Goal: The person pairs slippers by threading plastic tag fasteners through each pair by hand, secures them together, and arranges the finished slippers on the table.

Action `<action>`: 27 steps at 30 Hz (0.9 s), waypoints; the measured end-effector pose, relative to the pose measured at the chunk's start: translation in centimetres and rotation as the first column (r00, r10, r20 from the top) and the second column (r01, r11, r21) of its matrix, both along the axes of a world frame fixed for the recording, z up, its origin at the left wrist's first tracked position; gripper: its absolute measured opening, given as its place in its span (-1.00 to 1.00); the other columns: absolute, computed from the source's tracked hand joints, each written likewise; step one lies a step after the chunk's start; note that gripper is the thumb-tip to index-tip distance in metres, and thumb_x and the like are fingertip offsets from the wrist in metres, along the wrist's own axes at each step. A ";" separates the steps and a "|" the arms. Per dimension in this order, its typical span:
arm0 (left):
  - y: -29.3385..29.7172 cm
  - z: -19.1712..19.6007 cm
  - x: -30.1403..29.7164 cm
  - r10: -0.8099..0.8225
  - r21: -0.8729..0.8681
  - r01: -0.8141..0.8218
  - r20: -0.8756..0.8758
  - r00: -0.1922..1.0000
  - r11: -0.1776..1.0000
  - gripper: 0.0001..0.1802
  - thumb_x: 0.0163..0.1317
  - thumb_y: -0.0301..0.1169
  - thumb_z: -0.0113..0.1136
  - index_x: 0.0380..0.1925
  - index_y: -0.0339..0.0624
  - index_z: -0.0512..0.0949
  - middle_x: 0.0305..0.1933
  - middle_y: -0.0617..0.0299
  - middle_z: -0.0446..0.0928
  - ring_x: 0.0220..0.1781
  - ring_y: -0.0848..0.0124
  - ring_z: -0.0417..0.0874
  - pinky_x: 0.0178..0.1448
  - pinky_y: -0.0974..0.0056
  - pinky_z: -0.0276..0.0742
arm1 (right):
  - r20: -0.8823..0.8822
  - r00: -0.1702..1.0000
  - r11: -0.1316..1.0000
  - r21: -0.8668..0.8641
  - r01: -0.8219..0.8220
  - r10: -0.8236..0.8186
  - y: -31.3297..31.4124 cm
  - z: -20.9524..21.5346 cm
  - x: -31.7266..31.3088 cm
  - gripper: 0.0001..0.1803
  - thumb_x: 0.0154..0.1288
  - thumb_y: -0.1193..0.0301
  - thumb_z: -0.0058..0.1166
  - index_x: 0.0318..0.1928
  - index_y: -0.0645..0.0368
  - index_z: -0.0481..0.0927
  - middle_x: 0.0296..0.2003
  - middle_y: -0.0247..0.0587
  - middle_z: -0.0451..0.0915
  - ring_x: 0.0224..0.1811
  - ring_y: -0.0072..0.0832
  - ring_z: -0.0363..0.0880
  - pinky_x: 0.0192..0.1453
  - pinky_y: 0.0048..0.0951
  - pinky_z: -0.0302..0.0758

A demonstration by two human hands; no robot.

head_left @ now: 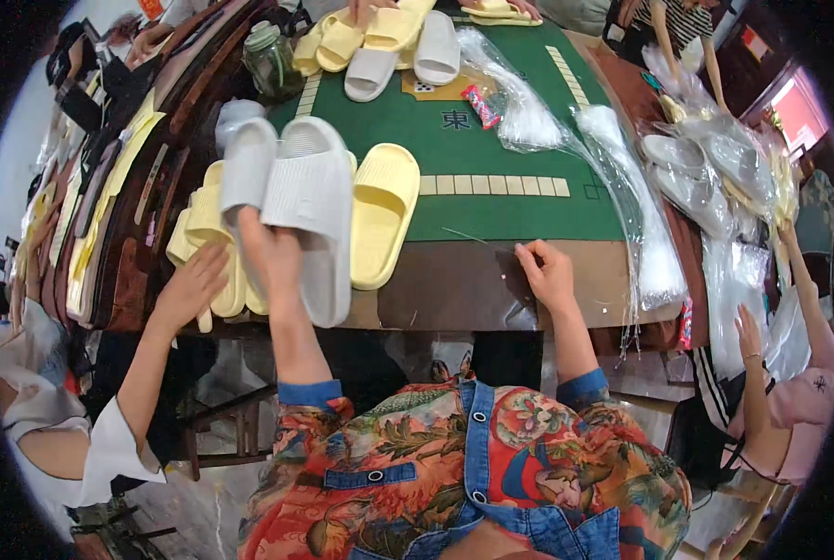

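Closest in, her left hand [267,257] grips a pair of grey slippers [291,201] lifted at nine o'clock on the worktop [454,280]. Right hand [547,275] pinches something thin, unclear what. Loose yellow slippers [379,215] wait; bagged pairs [706,168] sit at three o'clock, so I'd judge it midway.

A bright floral top in red, orange and green. Blue denim trim with snap buttons; denim cuffs.
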State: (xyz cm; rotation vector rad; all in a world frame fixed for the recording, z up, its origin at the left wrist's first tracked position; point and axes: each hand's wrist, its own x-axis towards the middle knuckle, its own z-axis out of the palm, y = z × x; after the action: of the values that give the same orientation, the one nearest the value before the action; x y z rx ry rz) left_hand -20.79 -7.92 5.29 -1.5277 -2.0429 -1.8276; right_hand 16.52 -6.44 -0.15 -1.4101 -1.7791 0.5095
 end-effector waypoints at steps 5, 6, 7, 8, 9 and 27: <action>-1.6 0.1 -0.6 -0.276 0.260 0.151 0.556 0.784 0.954 -0.60 0.22 -0.46 -0.01 0.07 -0.29 0.30 0.01 0.12 0.42 -0.05 0.36 0.49 -0.01 0.37 0.43 | 0.053 0.997 0.998 0.014 0.062 -0.063 0.8 -0.4 0.1 -0.78 0.14 0.28 0.11 -0.35 0.18 0.55 -0.57 -0.13 0.55 -0.56 -0.32 0.51 -0.47 -0.41 0.40; -1.9 -0.4 -1.8 -0.278 0.259 0.157 0.547 0.789 0.953 -0.60 0.22 -0.46 -0.01 0.07 -0.29 0.30 0.01 0.12 0.42 -0.05 0.36 0.49 -0.01 0.37 0.43 | 0.042 0.997 0.998 0.014 0.065 -0.065 0.7 -0.1 -0.7 -0.78 0.14 0.28 0.11 -0.35 0.18 0.55 -0.57 -0.13 0.55 -0.56 -0.32 0.51 -0.47 -0.41 0.40; -2.4 -0.7 -3.5 -0.361 0.308 0.208 0.613 0.703 0.928 -0.61 0.25 -0.44 -0.07 0.09 -0.28 0.29 -0.01 0.12 0.43 -0.05 0.36 0.51 -0.03 0.36 0.47 | -0.105 0.994 0.995 -0.095 -0.005 -0.005 0.6 0.8 -2.0 -0.78 0.14 0.28 0.11 -0.30 0.17 0.54 -0.57 -0.14 0.55 -0.55 -0.37 0.51 -0.46 -0.42 0.40; -3.0 -1.1 -4.9 -0.437 0.361 0.251 0.666 0.604 0.898 -0.61 0.28 -0.42 -0.13 0.11 -0.28 0.28 -0.03 0.11 0.44 -0.06 0.36 0.52 -0.05 0.35 0.50 | -0.255 0.966 0.977 -0.190 -0.092 0.042 0.4 1.8 -3.5 -0.76 0.15 0.29 0.11 -0.25 0.16 0.53 -0.56 -0.15 0.54 -0.55 -0.42 0.52 -0.45 -0.43 0.41; -3.6 -1.3 -4.7 -0.497 0.454 0.208 0.737 0.458 0.866 -0.61 0.31 -0.39 -0.20 0.12 -0.27 0.28 -0.05 0.11 0.45 -0.09 0.35 0.54 -0.08 0.31 0.54 | -0.153 0.983 0.977 -0.170 -0.127 0.101 0.1 3.1 -4.8 -0.72 0.15 0.29 0.11 -0.17 0.16 0.50 -0.55 -0.16 0.53 -0.52 -0.49 0.51 -0.42 -0.43 0.43; 0.9 -3.8 -4.1 0.179 -0.201 -0.381 -0.629 0.756 0.903 -0.57 -0.03 -0.47 0.14 -0.12 -0.37 0.31 -0.03 -0.14 0.35 0.05 -0.06 0.33 0.14 0.01 0.20 | -0.158 0.940 0.941 -0.106 -0.322 0.303 -0.6 2.7 -8.9 -0.76 0.18 0.30 0.07 -0.27 0.22 0.54 -0.47 -0.09 0.59 -0.45 -0.33 0.58 -0.31 -0.39 0.48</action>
State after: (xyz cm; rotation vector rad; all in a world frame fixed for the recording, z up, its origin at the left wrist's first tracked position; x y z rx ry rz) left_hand -24.90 -7.05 1.51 -1.4802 -2.1270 -0.7755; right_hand 7.61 -7.01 2.53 -1.1464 -1.8920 0.8855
